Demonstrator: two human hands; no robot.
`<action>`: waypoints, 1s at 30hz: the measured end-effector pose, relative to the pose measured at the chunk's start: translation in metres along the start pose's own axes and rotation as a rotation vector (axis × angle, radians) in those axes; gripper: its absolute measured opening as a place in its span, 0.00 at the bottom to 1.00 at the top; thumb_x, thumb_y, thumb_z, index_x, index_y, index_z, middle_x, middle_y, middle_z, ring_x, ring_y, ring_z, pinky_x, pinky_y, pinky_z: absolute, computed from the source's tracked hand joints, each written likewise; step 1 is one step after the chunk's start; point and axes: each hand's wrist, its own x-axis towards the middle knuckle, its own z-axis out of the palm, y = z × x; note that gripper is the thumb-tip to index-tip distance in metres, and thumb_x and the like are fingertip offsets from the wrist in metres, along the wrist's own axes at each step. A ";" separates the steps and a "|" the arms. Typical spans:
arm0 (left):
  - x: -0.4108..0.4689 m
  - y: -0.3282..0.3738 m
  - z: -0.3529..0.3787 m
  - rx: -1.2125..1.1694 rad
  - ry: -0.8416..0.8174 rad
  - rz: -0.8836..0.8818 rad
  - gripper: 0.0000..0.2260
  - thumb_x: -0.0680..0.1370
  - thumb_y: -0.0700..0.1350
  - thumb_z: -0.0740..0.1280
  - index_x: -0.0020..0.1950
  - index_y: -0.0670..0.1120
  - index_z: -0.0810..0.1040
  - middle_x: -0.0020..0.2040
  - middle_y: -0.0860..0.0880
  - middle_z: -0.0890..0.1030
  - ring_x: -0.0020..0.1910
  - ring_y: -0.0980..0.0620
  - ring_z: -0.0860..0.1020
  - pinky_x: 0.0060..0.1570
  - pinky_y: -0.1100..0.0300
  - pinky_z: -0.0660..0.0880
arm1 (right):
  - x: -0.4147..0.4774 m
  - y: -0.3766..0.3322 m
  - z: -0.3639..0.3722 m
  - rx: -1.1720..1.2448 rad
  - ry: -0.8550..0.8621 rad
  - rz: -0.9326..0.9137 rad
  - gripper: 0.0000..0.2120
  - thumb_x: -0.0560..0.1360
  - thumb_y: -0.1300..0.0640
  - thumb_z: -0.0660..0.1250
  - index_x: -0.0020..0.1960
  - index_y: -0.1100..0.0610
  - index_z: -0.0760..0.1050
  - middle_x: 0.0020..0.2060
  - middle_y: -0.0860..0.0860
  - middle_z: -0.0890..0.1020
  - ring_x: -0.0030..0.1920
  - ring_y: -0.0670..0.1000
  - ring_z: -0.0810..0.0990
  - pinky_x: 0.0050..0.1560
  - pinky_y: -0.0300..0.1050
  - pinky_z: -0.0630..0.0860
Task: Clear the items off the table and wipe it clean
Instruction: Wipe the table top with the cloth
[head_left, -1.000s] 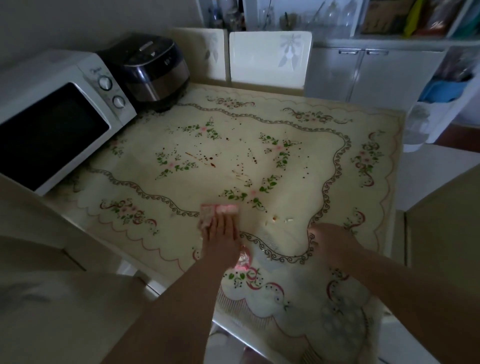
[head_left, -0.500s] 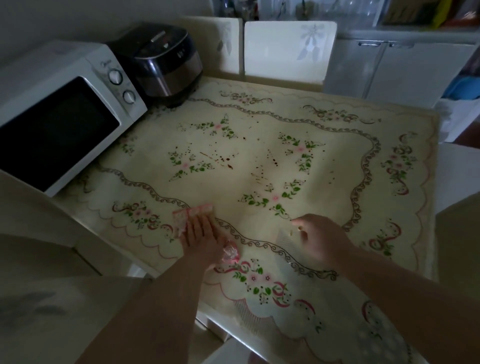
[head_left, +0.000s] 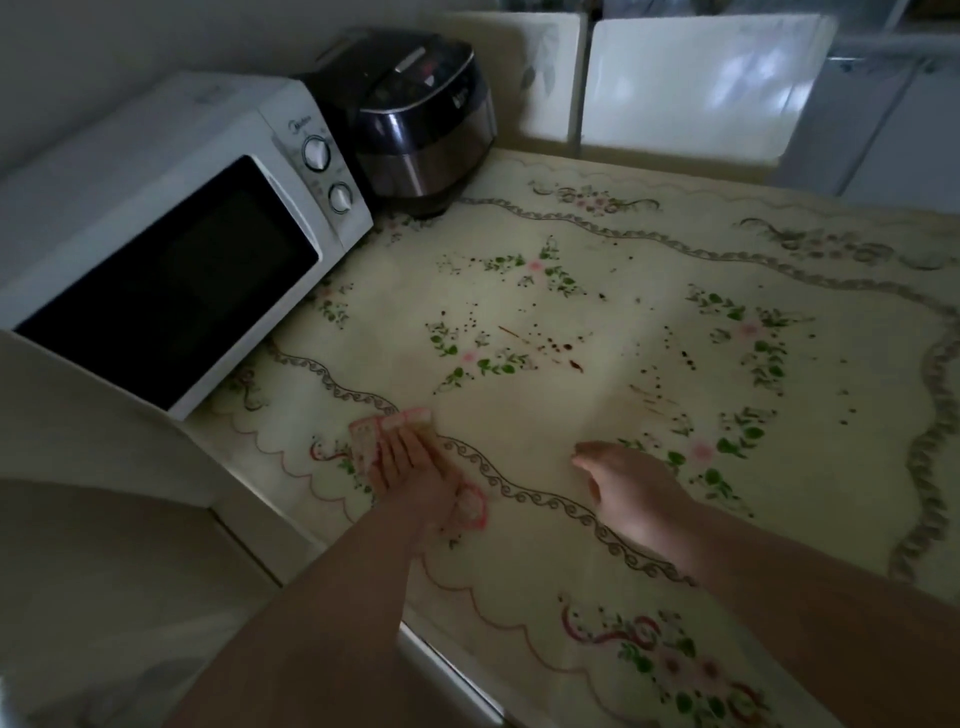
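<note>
While dim light fell across it, the worktop (head_left: 519, 415) lay under a cream cover printed with flowers and scrolls. A white microwave (head_left: 171, 244) stood along its left edge, door facing the middle. Two pale chair backs (head_left: 691, 83) rose beyond the far edge. A dark rice cooker (head_left: 421, 119) sat in the far-left corner, just beside the microwave. The left hand (head_left: 415, 478) lay flat near the near-left edge, fingers straight, pressing down on a pink cloth (head_left: 387, 426) that showed past the fingertips and beside the wrist. The right hand (head_left: 636, 493) rested on the cover apart from it, fingers loosely curved, nothing visible in its grasp. Small dark spots (head_left: 563, 353) speckled the middle.
</note>
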 end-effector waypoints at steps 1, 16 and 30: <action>0.010 -0.004 -0.008 0.000 -0.034 0.005 0.38 0.81 0.56 0.54 0.76 0.39 0.32 0.77 0.41 0.34 0.76 0.44 0.34 0.73 0.48 0.35 | 0.008 -0.003 0.001 -0.012 -0.005 -0.008 0.22 0.75 0.67 0.60 0.67 0.54 0.72 0.68 0.48 0.73 0.66 0.49 0.72 0.67 0.44 0.69; 0.135 0.001 -0.074 -0.013 -0.095 0.018 0.37 0.81 0.62 0.49 0.76 0.45 0.30 0.77 0.45 0.31 0.75 0.45 0.31 0.73 0.45 0.33 | 0.076 -0.016 -0.009 -0.134 -0.057 -0.271 0.27 0.72 0.72 0.62 0.70 0.59 0.69 0.70 0.52 0.70 0.69 0.49 0.70 0.65 0.47 0.73; 0.208 0.051 -0.091 0.172 -0.033 0.235 0.35 0.80 0.64 0.45 0.77 0.48 0.33 0.78 0.48 0.34 0.76 0.48 0.34 0.74 0.48 0.35 | 0.089 0.000 -0.008 -0.073 -0.118 -0.315 0.30 0.75 0.72 0.57 0.75 0.56 0.59 0.74 0.49 0.61 0.73 0.46 0.62 0.73 0.44 0.61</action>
